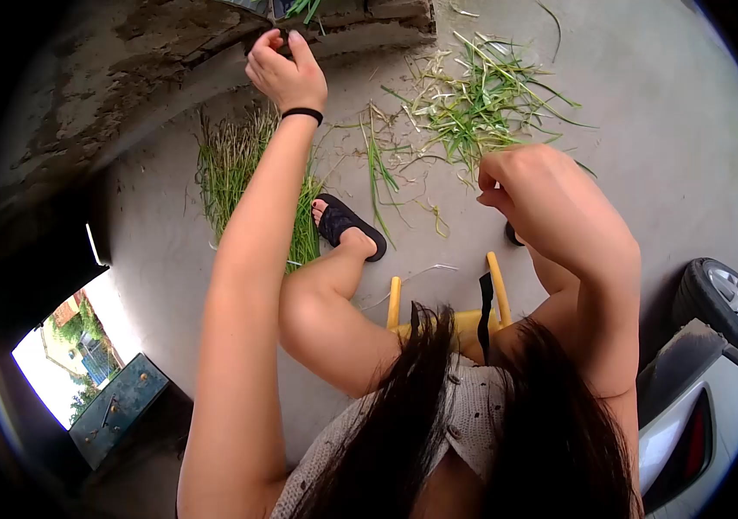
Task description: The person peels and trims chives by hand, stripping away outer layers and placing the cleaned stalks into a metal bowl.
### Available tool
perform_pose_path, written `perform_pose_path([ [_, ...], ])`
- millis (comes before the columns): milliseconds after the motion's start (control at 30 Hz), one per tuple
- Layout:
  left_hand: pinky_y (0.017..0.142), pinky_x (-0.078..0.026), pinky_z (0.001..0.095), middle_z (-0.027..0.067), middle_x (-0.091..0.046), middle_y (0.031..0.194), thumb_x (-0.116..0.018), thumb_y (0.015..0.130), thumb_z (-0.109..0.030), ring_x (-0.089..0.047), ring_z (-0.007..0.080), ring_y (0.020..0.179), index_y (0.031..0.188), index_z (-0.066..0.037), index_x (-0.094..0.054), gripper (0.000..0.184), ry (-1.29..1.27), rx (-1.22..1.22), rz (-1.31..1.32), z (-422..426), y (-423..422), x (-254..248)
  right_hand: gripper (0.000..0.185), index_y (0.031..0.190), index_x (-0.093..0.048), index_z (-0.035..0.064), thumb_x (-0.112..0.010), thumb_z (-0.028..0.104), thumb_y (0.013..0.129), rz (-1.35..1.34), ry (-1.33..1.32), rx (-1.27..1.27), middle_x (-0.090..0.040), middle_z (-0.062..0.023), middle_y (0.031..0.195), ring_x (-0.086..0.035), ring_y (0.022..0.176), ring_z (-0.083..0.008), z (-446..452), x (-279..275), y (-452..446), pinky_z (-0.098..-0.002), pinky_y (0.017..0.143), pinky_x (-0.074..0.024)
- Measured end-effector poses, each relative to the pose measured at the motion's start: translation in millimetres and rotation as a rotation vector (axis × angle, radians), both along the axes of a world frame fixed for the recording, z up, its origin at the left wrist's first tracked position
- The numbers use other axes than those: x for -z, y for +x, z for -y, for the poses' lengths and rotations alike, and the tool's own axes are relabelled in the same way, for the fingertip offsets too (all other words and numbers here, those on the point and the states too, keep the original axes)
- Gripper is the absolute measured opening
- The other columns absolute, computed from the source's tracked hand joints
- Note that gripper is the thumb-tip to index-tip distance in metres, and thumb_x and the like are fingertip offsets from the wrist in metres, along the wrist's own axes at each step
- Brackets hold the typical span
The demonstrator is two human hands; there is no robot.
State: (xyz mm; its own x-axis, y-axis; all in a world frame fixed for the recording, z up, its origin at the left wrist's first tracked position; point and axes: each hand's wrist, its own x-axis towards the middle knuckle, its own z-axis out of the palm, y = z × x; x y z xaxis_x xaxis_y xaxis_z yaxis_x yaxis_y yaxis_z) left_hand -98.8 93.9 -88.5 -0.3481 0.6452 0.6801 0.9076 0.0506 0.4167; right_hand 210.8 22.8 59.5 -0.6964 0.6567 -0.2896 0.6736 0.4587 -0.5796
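Green stalks (481, 104) lie on the floor (689, 147); more — whether in a container, I can't tell — sit beyond the left hand (289, 76), thumb and fingers parted. The right hand (525, 177) curls, grip hidden.

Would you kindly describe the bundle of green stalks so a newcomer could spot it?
Below the rough ledge at upper left is the grey floor. There, partly hidden behind the left forearm, lies the bundle of green stalks. Its stalks run mostly side by side, unlike the scattered pile to its right.
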Motion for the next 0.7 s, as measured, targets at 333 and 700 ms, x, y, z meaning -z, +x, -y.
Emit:
perform_pose_path([
  [333, 0.082, -0.047, 0.0371, 0.0136, -0.062, 0.102, -0.065, 0.076, -0.027, -0.059, 0.0271, 0.096, 0.108, -0.005, -0.058, 0.039, -1.335, -0.270, 0.499, 120.3, -9.4, 240.1, 0.019, 0.068, -0.053, 0.0019, -0.063, 0.017, 0.075, 0.097, -0.082, -0.165, -0.052, -0.0102, 0.066, -0.053, 0.073, -0.0264, 15.9, -2.8, -35.7, -0.0335, 0.071, -0.0439],
  [700, 0.076, -0.050, 0.0368, 0.0134, -0.062, 0.098, -0.067, 0.073, -0.020, -0.061, 0.0264, 0.090, 0.098, -0.006, -0.057, 0.030, -1.350, -0.481, 0.786, 109.0, 17.4, 293.8, 0.022, 0.072, -0.050, 0.0043, -0.067, 0.016, 0.064, 0.239, -0.163, -0.214, -0.049, -0.0076, 0.073, -0.051, 0.080, -0.0232, 11.3, 20.2, -60.8, -0.0321, 0.073, -0.0432],
])
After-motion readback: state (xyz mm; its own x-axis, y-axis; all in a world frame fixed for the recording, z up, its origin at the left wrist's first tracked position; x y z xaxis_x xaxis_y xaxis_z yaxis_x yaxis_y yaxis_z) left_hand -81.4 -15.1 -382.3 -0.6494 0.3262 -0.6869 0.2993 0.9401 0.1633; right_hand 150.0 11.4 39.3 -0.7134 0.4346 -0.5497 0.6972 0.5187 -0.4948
